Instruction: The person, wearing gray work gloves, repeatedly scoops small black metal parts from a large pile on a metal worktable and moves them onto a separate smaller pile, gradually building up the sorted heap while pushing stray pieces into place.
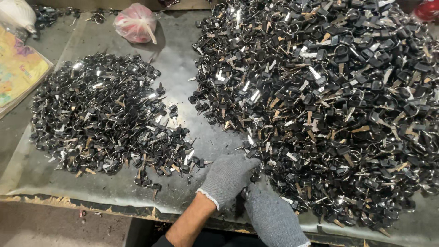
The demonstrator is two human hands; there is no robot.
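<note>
Both my hands wear grey knit gloves and meet at the near edge of a big pile of black-headed keys on rings (329, 105). My left hand (227, 176) reaches into the pile's lower left edge with its fingers curled among the keys. My right hand (270, 215) lies close beside it, fingers pointing toward the same spot; what it grips is hidden. A smaller, flatter pile of the same keys (109, 114) lies to the left on the grey metal sheet (183, 73).
A knotted pink plastic bag (136, 22) sits at the back. A colourful printed sheet (18, 68) lies at the far left, with a white object (18, 13) above it. The sheet's front edge (91, 208) runs just before my wrists. A red item (427, 9) shows top right.
</note>
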